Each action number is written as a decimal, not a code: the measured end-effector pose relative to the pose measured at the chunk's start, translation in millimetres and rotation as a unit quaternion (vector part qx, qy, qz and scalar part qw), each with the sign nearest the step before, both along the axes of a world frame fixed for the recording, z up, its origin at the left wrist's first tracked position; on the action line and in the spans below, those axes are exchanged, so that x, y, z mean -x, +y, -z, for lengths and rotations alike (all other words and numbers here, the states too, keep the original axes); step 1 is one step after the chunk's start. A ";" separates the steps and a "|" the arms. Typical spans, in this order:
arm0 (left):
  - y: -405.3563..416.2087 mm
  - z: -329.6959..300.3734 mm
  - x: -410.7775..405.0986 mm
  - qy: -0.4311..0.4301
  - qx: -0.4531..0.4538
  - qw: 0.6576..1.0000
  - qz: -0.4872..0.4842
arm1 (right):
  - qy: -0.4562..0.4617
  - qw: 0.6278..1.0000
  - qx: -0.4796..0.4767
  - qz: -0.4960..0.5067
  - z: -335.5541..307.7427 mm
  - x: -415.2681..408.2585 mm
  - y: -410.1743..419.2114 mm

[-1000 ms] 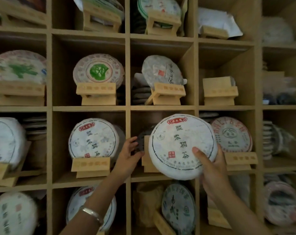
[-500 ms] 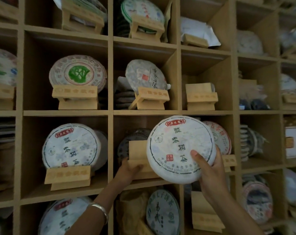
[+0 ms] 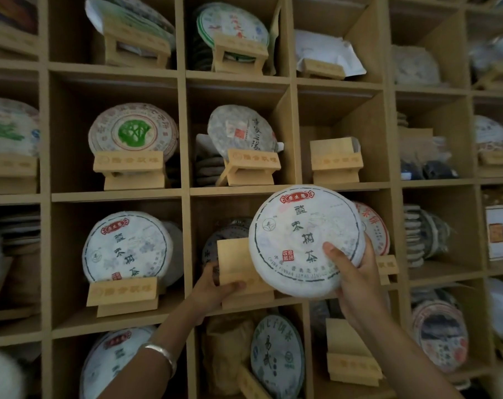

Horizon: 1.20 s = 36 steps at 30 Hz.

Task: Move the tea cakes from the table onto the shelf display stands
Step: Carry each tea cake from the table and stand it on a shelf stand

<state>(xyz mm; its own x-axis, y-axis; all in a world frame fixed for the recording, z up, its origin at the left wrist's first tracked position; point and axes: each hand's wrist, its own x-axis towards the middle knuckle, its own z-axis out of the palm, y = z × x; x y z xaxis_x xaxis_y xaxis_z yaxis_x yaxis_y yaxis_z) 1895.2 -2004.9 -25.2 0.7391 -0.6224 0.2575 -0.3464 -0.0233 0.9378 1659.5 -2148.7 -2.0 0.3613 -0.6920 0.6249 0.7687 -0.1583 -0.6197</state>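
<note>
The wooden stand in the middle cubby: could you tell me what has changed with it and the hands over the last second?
The left hand, which was only reaching toward the wooden stand a second ago, now grips its left edge and front lip. The right hand has kept its hold on the white-wrapped tea cake, which remains in front of the stand, not yet seated. The other shelved cakes are unchanged.

cubby front open | wooden stand (image 3: 233, 260) fills front | dark cakes (image 3: 230, 230) crowd behind
</note>
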 end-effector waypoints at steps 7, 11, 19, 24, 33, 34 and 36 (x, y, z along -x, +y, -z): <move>14.7 5.6 44.3 0.001 0.033 0.998 0.058 | 0.004 1.000 0.003 -0.017 -6.6 8.2 -1.6; 22.1 -1.3 67.8 -0.015 0.016 0.994 0.106 | -0.012 0.999 0.010 -0.029 -5.1 10.8 -6.5; 33.2 -8.8 97.4 -0.027 -0.026 0.989 0.145 | -0.020 0.999 0.022 -0.038 -4.6 9.7 -19.5; 34.3 -13.1 99.3 -0.010 -0.020 0.988 0.150 | 0.004 0.998 0.046 -0.040 -4.9 5.2 -24.0; 30.9 -11.2 98.5 0.010 -0.010 0.987 0.158 | 0.074 0.989 0.124 -0.024 -10.9 0.8 -29.3; 31.2 -10.5 98.8 0.011 -0.006 0.988 0.157 | 0.083 0.988 0.127 -0.018 -10.6 -0.2 -28.1; 32.3 -10.0 99.4 0.012 0.001 0.989 0.149 | 0.096 0.988 0.125 -0.006 -8.5 -2.9 -26.4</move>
